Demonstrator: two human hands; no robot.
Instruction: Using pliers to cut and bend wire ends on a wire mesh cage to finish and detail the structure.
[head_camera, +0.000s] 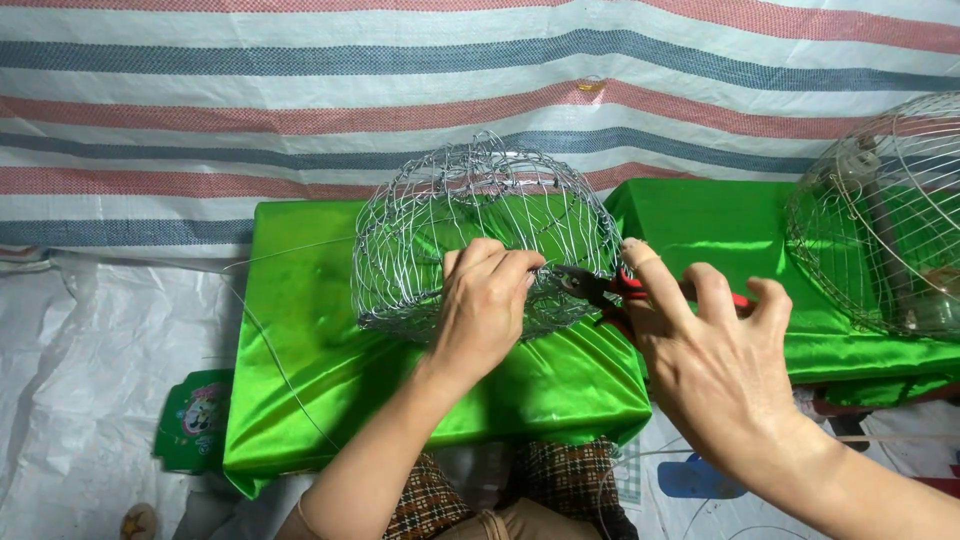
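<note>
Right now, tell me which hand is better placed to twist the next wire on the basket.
Probably right hand: it holds the red-handled pliers, jaws at the wire basket. Left hand steadies it.

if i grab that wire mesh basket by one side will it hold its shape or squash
The wire basket looks thin-stranded and open, so it probably flexes and dents. Mostly air, it is likely light. Its rounded form may rock on the slick green cloth.

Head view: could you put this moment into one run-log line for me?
left hand: grips wire basket | right hand: holds red-handled pliers, tips at basket's rim | base: green cloth | second wire cage at right
</note>
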